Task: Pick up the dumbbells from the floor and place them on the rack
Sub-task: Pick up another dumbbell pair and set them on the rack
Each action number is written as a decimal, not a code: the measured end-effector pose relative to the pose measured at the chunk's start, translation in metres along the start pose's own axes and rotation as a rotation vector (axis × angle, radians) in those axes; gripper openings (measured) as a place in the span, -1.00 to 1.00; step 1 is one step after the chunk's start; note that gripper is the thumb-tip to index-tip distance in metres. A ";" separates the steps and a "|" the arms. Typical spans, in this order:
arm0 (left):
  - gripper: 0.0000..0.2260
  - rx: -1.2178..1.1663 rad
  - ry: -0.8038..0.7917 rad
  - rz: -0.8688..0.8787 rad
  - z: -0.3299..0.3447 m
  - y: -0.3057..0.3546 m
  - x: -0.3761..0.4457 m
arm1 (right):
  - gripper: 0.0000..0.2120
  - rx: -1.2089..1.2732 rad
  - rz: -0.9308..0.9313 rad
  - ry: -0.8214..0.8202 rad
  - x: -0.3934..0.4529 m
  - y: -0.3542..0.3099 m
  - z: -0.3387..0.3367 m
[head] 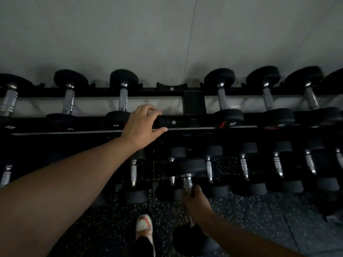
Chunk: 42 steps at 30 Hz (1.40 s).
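Dumbbell (pixel 189 184) in right hand (pixel 197 203), long axis toward rack (pixel 193 103).

The scene was dim and soft, the wall (pixel 167 34) palest, dark weights lost in shadow, edges bowed by wide-angle distortion.

Right hand (pixel 197 202) around dumbbell (pixel 191 206)

dim gym room, low light; plain pale grey wall (pixel 130 34) fills the upper half, thin vertical seam (pixel 191 34) right of centre; black rubber floor (pixel 115 225) with white speckles below, greyer speckled floor mat (pixel 278 219) at the lower right, seam between them running diagonally
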<state>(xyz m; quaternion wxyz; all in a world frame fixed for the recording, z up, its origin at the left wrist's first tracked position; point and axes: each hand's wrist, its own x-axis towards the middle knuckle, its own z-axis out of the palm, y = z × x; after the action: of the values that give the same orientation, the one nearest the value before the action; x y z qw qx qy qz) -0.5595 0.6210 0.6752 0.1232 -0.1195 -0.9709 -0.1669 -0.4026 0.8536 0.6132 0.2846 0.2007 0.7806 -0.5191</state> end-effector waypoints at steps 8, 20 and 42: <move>-0.43 0.098 0.144 -0.055 -0.030 -0.059 0.069 | -0.87 0.041 -0.047 0.083 0.027 -0.086 -0.030; -0.01 0.046 -0.104 -0.417 0.010 -0.136 0.131 | -0.83 0.070 -0.199 0.149 0.096 -0.231 -0.045; 0.11 0.178 -0.116 -0.520 0.068 -0.155 0.141 | -0.81 0.087 -0.073 0.060 0.262 -0.288 -0.002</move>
<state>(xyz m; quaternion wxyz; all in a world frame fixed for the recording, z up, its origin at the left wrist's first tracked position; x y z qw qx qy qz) -0.7479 0.5299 0.6072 0.0307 0.1356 -0.9852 -0.1001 -0.7764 0.7505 0.6432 0.2328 0.1997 0.7723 -0.5562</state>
